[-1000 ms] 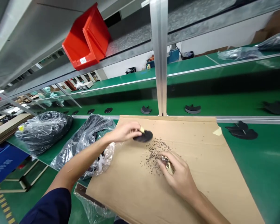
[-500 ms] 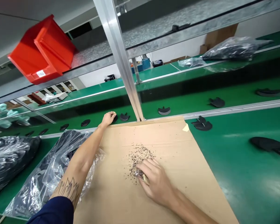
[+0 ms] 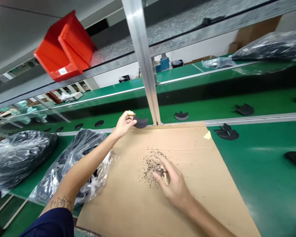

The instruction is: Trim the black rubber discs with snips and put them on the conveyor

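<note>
Near the back edge of the cardboard sheet (image 3: 128, 204), my left hand (image 3: 124, 123) grips a curved black part (image 3: 141, 122) between thumb and fingers; a yellowish covering shows on a fingertip. My right hand (image 3: 174, 181) is over the middle of the cardboard, its fingers curled around a small shiny object (image 3: 160, 170) that is too blurred to name. Many tiny dark pieces (image 3: 149, 163) lie scattered on the cardboard beside and under the right fingers.
Clear plastic bags of black parts (image 3: 22, 154) lie at the left. More black parts (image 3: 227, 132) sit along the green belt and bench. A metal post (image 3: 144, 62) rises behind the cardboard. A red bin (image 3: 66, 49) rests on the upper shelf.
My left hand has lifted a black part off the green belt and brought it toward the cardboard. The right hand has drawn back slightly from the tiny pieces. The view has shifted left.
</note>
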Available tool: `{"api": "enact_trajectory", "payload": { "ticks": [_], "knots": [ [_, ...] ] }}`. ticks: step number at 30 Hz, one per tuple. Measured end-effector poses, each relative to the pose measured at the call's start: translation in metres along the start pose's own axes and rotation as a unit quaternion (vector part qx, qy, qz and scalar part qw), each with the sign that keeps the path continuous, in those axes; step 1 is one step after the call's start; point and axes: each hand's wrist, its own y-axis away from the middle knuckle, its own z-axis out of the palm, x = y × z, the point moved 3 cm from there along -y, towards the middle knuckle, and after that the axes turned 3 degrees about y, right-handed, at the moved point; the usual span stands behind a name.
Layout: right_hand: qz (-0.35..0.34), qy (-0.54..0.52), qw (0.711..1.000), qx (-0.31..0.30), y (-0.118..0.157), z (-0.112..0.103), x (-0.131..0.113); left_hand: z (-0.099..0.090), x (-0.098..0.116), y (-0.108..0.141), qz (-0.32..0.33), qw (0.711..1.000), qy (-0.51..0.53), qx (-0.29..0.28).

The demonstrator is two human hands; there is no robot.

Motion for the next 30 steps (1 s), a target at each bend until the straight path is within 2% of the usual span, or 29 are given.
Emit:
{"api": "enact_trajectory", "payload": {
  "ticks": [2, 3, 5, 7, 9, 10, 12, 15, 18, 20, 22, 25, 30],
  "knots": [
    [0.053, -0.055, 0.997, 0.018, -0.004, -0.002, 0.004, 0.006, 0.016, 0.05, 0.034, 0.999, 0.027, -0.022],
    [0.065, -0.082, 0.994, 0.02, -0.006, -0.003, 0.005, 0.014, 0.025, 0.077, 0.072, 0.994, 0.059, -0.061],
    [0.053, -0.107, 0.993, 0.015, -0.011, -0.005, 0.004, 0.032, 0.036, 0.126, 0.109, 0.983, 0.064, -0.134],
    [0.037, -0.112, 0.993, -0.01, -0.016, -0.005, 0.001, 0.043, 0.04, 0.16, 0.11, 0.982, 0.031, -0.152],
    [0.014, -0.112, 0.993, -0.036, -0.017, -0.005, -0.004, 0.042, 0.037, 0.177, 0.095, 0.984, -0.008, -0.151],
    [0.006, -0.11, 0.993, -0.045, -0.017, -0.004, -0.007, 0.035, 0.035, 0.181, 0.085, 0.985, -0.031, -0.15],
    [0.003, -0.102, 0.993, -0.05, -0.016, -0.003, -0.01, 0.009, 0.026, 0.18, 0.058, 0.983, -0.094, -0.149],
    [0.027, -0.088, 0.995, -0.035, -0.013, -0.002, -0.01, -0.049, 0.007, 0.173, -0.006, 0.967, -0.222, -0.124],
    [0.058, -0.099, 0.993, -0.015, -0.012, -0.003, -0.008, -0.103, -0.019, 0.166, -0.081, 0.928, -0.352, -0.092],
    [0.073, -0.113, 0.991, -0.001, -0.012, -0.003, -0.006, -0.125, -0.034, 0.165, -0.114, 0.897, -0.419, -0.082],
    [0.084, -0.122, 0.989, 0.006, -0.012, -0.002, -0.005, -0.135, -0.047, 0.168, -0.135, 0.87, -0.467, -0.087],
    [0.092, -0.124, 0.988, -0.001, -0.011, 0.0, -0.005, -0.135, -0.057, 0.17, -0.153, 0.838, -0.514, -0.101],
    [0.095, -0.124, 0.988, -0.014, -0.011, 0.003, -0.005, -0.131, -0.055, 0.158, -0.168, 0.807, -0.562, -0.068]
  ]
}}
